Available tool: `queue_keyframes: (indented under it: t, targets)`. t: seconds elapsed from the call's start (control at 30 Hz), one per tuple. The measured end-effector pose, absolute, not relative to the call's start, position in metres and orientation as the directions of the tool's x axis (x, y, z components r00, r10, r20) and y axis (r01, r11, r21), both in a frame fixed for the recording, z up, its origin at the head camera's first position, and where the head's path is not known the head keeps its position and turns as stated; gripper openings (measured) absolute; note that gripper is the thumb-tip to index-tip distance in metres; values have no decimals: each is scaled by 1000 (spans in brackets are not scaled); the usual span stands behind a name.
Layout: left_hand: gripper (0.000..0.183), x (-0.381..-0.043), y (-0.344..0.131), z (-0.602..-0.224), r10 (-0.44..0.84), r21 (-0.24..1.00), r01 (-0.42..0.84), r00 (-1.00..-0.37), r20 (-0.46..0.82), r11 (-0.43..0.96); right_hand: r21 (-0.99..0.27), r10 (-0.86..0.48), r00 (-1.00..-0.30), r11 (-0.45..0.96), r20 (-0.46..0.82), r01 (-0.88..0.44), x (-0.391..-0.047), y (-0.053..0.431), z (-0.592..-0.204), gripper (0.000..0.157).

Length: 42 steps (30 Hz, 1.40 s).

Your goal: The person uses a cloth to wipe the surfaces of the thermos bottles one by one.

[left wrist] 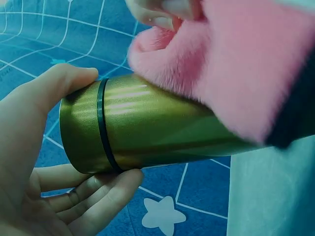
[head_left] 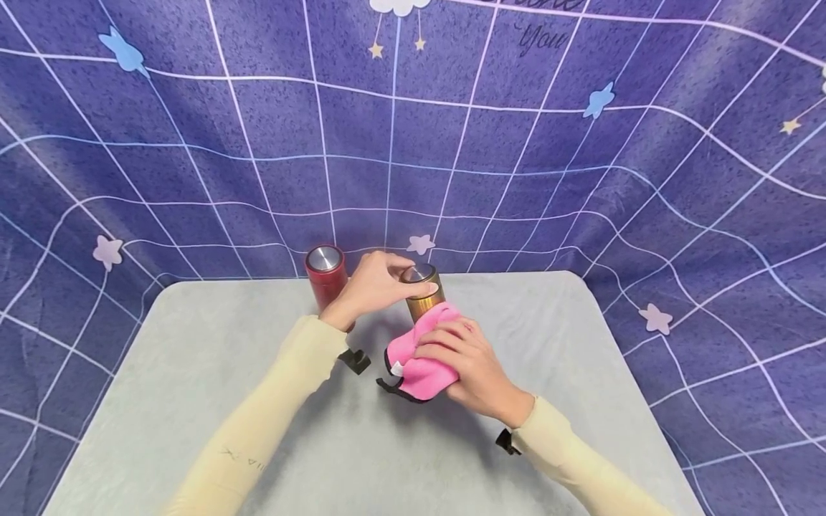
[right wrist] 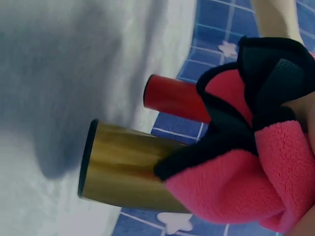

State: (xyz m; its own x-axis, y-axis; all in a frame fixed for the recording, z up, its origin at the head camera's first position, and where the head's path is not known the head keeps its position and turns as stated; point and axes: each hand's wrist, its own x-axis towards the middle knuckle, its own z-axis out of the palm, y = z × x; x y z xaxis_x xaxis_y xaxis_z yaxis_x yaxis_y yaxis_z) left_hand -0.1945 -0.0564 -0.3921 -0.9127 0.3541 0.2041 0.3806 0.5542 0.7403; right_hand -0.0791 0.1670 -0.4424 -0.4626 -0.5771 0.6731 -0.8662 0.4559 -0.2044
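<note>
In the head view, cursive writing on the blue-purple, grid-patterned fabric backdrop (head_left: 490, 136) reads "You", beneath a word cut off by the frame; a small white tag (head_left: 396, 369) is too small to read. A pale grey worktop (head_left: 374, 466) spreads before the backdrop. Near its far edge is a gold metallic cylindrical bottle (head_left: 423, 307), its silver-topped end upward and its long axis roughly upright; a red cylindrical bottle (head_left: 325, 287) stands to its left. The left hand (head_left: 373, 285) curls thumb and fingers around the gold bottle's top; the right hand (head_left: 474, 365) grips a fluffy pink cloth with black edging (head_left: 422, 355) against its side. In the left wrist view, the axis runs sideways, capped end toward the left palm, a dark ring (left wrist: 104, 125) below the cap. In the right wrist view, its dark-rimmed base points left; whether it touches the worktop I cannot tell.
</note>
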Motion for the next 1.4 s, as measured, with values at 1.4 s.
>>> queue_keyframes:
  t: [1.4]
  targets:
    - [75,-153,-49,-432,305,826,418,-899,315,378,-940,209,-928,220,308,-262,-85,268,-483,43]
